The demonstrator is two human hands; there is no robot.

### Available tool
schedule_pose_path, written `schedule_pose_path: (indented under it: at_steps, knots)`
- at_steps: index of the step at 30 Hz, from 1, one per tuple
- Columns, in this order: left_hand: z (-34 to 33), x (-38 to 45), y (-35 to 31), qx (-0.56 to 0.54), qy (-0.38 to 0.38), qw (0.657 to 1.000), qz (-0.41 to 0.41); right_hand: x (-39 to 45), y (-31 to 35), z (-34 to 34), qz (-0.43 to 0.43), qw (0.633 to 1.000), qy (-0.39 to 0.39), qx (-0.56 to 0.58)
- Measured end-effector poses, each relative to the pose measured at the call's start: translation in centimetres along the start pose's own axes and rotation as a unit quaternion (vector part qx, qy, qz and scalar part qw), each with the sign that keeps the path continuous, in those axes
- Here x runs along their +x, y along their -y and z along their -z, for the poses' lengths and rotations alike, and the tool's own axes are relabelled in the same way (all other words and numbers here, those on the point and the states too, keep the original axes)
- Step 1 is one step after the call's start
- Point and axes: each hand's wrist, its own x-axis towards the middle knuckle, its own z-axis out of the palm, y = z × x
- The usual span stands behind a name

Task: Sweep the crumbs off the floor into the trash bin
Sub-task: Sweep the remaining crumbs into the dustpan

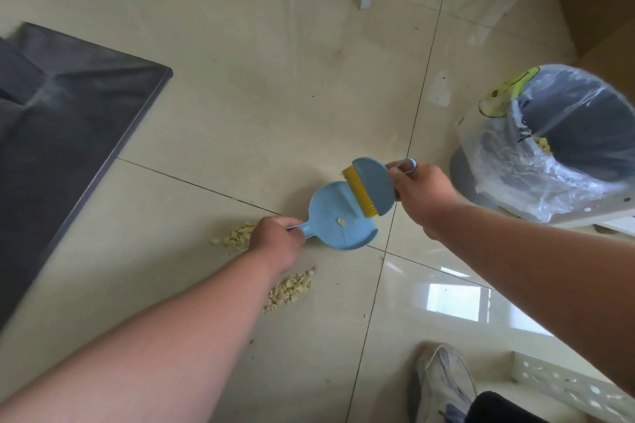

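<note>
Shoe [441,385] nearest; left hand [276,240] grips the dustpan [340,220], right hand [424,192] the brush [369,187]. Crumbs [292,287] lie beside the left forearm, bin [563,144] right, mat [65,134] left.

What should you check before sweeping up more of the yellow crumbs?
1. Left hand grips the dustpan handle: ok.
2. Right hand holds the brush: ok.
3. Dustpan emptied: not ok, one crumb sits inside.
4. Floor crumbs all gathered: not ok, two piles remain.
5. Trash bin open and lined: ok.
6. Dustpan lip flat on the floor: cannot tell.
</note>
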Motion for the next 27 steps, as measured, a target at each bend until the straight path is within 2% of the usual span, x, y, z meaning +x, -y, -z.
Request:
schedule_pose_path:
  at_steps: [5, 11, 20, 27]
  knots:
    - [5.9, -1.8, 3.0, -0.054, -0.031, 0.998, 0.027, -1.2, 2.0, -2.6, 0.004, 0.999, 0.032, 0.029]
    - [13.1, -2.9, 8.6, -0.082, -0.061, 0.994, 0.043, -3.3, 4.9, -7.9, 0.042, 0.996, 0.073, 0.006]
    - [21.7, -3.1, 16.3, -0.073, -0.093, 0.991, 0.055, -3.5, 7.9, -14.7, 0.090, 0.981, 0.101, -0.136]
    - [23.9, -3.3, 19.9, -0.052, -0.089, 0.991, 0.082, -2.9, 8.4, -18.4, 0.108, 0.969, 0.106, -0.195]
